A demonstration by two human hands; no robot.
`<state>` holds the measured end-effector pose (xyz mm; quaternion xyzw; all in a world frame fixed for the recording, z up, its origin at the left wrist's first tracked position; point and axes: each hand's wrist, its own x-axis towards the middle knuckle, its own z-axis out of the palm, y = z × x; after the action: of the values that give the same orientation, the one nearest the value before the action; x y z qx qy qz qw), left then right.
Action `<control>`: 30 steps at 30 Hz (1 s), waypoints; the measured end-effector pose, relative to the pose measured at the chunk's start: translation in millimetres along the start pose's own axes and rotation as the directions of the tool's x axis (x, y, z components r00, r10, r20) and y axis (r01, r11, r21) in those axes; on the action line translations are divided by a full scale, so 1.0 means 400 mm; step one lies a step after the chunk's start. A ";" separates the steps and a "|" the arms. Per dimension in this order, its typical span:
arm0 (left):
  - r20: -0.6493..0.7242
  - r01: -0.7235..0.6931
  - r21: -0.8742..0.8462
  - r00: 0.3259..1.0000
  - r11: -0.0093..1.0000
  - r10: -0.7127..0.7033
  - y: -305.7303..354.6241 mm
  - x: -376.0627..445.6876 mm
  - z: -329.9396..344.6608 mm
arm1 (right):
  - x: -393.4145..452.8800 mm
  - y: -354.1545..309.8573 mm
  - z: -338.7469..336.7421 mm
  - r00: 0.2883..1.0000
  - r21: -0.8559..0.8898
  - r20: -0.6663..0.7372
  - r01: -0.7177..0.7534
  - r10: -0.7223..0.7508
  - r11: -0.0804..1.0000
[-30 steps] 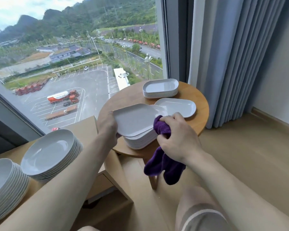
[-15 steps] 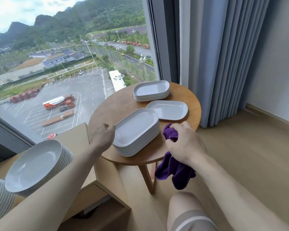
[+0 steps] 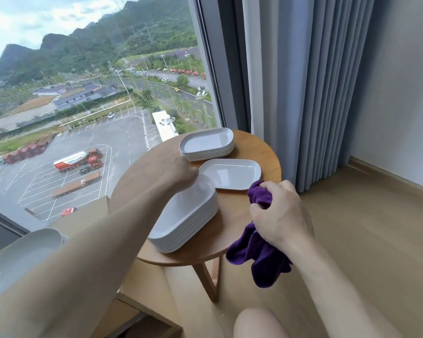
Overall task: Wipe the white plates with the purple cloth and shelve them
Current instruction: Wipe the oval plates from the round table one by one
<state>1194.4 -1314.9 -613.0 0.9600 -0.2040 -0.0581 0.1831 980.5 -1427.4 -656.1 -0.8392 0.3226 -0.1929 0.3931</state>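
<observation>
The left hand has moved from the bench edge onto the near plate stack, its fingers hidden; right-hand fingers still clench the purple cloth.

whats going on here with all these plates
A person is wiping white plates at a small round table. The right hand grips a purple cloth, while the left hand reaches over the near stack of plates. One single plate and another stack sit behind.

Glossy plates, fluffy cloth, wood table
</observation>
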 end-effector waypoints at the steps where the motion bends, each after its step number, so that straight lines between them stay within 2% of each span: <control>1: 0.032 -0.012 0.076 0.999 0.997 0.009 0.034 0.014 0.004 | 0.001 0.002 -0.004 1.000 0.005 -0.004 -0.006 0.006 1.000; 3: 0.095 -0.001 0.244 0.995 0.970 -0.023 0.098 0.035 0.015 | 0.007 0.006 -0.010 1.000 0.013 -0.005 -0.014 0.014 1.000; 6: 0.194 0.030 0.378 0.975 0.925 -0.111 0.187 0.022 0.009 | 0.020 0.015 -0.015 0.999 0.014 0.009 -0.036 0.035 0.999; 12: 0.330 -0.013 0.552 0.922 0.834 -0.204 0.114 0.212 0.137 | 0.033 0.019 -0.020 0.999 0.041 0.014 -0.040 0.040 0.998; 15: 0.335 -0.011 0.567 0.917 0.824 -0.218 0.101 0.249 0.147 | 0.039 0.015 -0.024 0.999 0.062 0.015 -0.047 0.046 0.997; 20: 0.348 0.119 0.348 0.905 0.930 -0.246 0.065 0.284 0.128 | 0.034 0.013 -0.028 0.998 0.075 0.034 -0.062 0.059 0.995; 23: 0.358 0.227 0.016 0.908 0.974 -0.218 0.052 0.298 0.108 | 0.038 0.018 -0.025 0.997 0.048 0.035 -0.075 0.074 0.996; 26: 0.334 0.229 -0.188 0.929 0.955 -0.157 0.070 0.280 0.065 | 0.039 0.014 -0.023 0.997 0.052 0.026 -0.080 0.079 0.995; 30: 0.334 0.222 -0.503 0.941 0.836 -0.049 0.101 0.215 0.010 | 0.032 0.005 -0.021 0.997 0.061 0.018 -0.075 0.074 0.995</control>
<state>1257.0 -1385.9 -604.6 0.8622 -0.1364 -0.2741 0.4036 984.2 -1441.8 -651.6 -0.8154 0.3444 -0.1817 0.4283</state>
